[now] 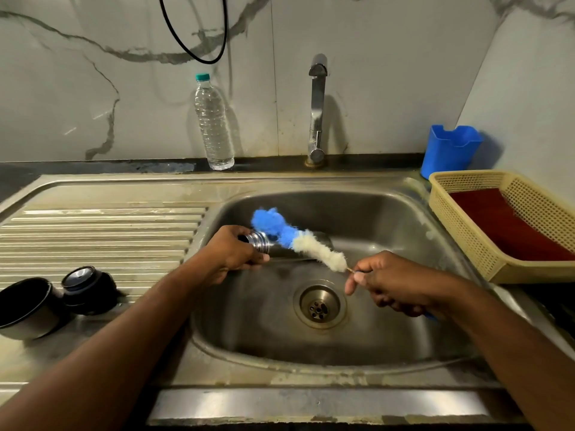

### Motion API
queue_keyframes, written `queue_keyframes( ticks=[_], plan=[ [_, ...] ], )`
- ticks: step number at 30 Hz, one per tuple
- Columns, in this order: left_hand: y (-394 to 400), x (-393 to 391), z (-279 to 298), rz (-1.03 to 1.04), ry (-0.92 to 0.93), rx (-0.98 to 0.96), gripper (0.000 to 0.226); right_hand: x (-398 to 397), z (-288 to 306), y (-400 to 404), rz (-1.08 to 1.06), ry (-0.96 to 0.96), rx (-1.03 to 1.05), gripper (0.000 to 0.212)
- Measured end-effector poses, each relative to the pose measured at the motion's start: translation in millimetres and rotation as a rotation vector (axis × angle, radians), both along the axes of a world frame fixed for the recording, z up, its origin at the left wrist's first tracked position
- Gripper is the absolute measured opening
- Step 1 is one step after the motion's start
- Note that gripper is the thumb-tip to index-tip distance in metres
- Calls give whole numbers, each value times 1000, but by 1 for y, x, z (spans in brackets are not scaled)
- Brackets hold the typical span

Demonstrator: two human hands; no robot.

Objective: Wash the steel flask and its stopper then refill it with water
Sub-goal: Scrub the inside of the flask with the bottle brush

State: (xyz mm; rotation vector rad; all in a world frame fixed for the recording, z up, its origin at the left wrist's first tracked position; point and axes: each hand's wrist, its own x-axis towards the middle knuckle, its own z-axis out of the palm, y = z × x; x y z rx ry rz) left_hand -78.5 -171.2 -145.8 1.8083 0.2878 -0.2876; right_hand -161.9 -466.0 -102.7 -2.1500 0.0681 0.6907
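Observation:
My left hand point(231, 255) grips the steel flask point(273, 245) near its threaded neck and holds it lying sideways over the sink basin point(389, 219), mouth toward the left. My right hand point(395, 286) pinches the handle of a bottle brush point(298, 239) with a blue tip and white bristles. The brush lies across the front of the flask, outside its mouth. The stopper point(82, 283) and a dark cup lid point(26, 306) rest on the ribbed drainboard at the left.
A tap point(317, 110) stands behind the basin with no water running. A clear plastic water bottle point(213, 122) stands at the wall. A blue holder point(449, 150) and a beige basket point(460, 231) with a red cloth sit at the right. The drain point(319, 306) is open.

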Motion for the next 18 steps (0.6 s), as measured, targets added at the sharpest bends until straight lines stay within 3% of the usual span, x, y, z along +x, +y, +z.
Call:
queue_keyframes(
  ticks=[4,5,8,10,11,14,15,18],
  plan=[
    [0,0,-1,-12,1,-32,34,4,-9,-10,-146,-224,-465,11],
    [0,0,-1,-18,2,-42,27,5,-10,-10,-153,-214,-436,13],
    [0,2,-2,3,23,-67,30,2,-6,-4,-70,-66,-93,22],
    [-1,2,-2,14,28,-82,26,-1,-3,2,-10,11,-9,28],
    [-1,2,-2,17,26,-82,25,0,-4,2,-21,-11,-57,27],
    [0,3,-2,15,2,-71,23,7,-10,-9,-105,-206,-528,18],
    [0,2,-2,14,-7,-69,25,7,-11,-13,-123,-211,-598,21],
    [-1,2,-2,19,-20,-68,33,6,-13,-10,-161,-115,-411,19]
  ],
)
